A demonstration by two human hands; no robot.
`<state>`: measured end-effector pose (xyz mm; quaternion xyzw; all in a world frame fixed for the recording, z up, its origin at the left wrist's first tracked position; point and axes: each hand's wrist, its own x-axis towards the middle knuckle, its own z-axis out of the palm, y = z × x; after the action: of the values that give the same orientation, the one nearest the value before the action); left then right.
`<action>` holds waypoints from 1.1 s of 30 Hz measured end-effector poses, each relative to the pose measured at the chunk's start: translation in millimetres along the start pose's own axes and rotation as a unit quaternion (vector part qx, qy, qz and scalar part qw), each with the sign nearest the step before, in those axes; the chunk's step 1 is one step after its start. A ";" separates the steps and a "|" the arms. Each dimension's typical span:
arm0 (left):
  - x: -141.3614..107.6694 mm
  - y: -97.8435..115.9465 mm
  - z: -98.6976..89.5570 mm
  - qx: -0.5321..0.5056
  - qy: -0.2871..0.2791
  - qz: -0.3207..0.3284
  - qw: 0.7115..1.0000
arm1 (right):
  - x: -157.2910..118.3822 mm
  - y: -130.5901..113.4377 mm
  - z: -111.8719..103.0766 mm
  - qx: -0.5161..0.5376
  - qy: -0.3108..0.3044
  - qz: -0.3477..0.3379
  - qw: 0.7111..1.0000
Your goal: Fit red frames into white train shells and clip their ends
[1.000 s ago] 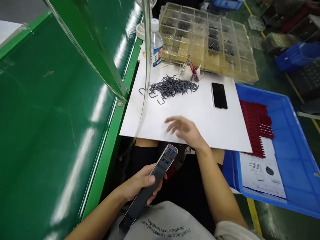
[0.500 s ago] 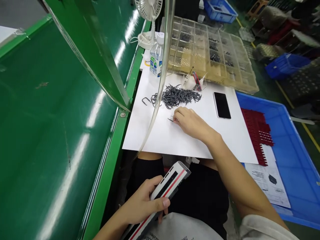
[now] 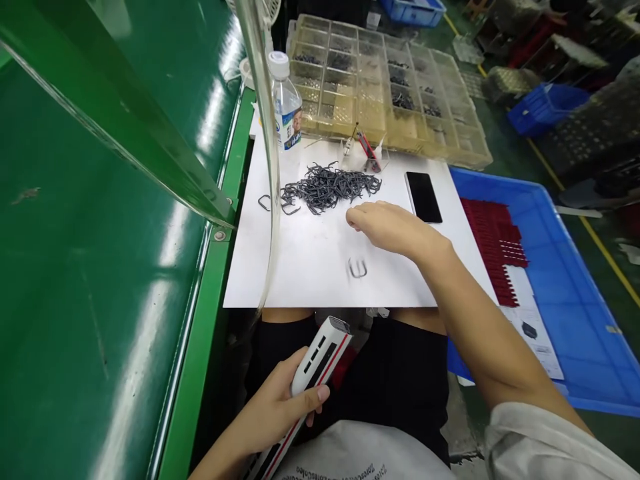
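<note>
My left hand [image 3: 283, 400] is wrapped round a white model train car [image 3: 320, 360] with black windows and a red stripe, held tilted above my lap. Over the white board [image 3: 300, 273] is my right hand [image 3: 383, 227], its fingers curled together just in front of a pile of dark grey U-shaped clips [image 3: 330, 187]. What those fingers hold, if anything, is hidden. Nearer the board's front edge, apart from my hand, a single U-shaped clip [image 3: 357, 268] shows blurred by motion. A few looser clips lie at the pile's left end.
Behind the pile are a small clear box [image 3: 367, 157] with tools, a water bottle [image 3: 287, 103] and a divided plastic tray [image 3: 400, 80]. A phone [image 3: 424, 197] lies on the right. A blue bin [image 3: 575, 280] stands beside the board; a green frame [image 3: 210, 267] borders the left.
A clip that stuck out from my right fingers no longer shows there; a blurred clip now appears nearer the board's front edge. My left hand still holds the train car. The view has shifted.
</note>
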<state>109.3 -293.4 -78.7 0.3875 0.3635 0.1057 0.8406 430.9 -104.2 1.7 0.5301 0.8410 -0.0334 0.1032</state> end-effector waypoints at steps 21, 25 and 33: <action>-4.2 9.5 -0.6 0.034 0.171 -0.027 0.984 | -142.9 -67.2 98.4 0.210 0.426 0.005 0.880; -3.9 9.2 -1.9 0.046 0.187 -0.019 0.981 | -200.8 -81.9 127.6 0.194 0.448 0.088 0.869; 7.9 11.6 6.4 0.061 0.225 -0.026 0.972 | -273.5 -136.4 174.4 0.228 0.287 0.186 0.911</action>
<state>120.6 -285.6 -71.6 0.3948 0.5587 0.1457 0.7146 446.3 -434.5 -118.7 0.6728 0.6898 -0.0508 -0.2625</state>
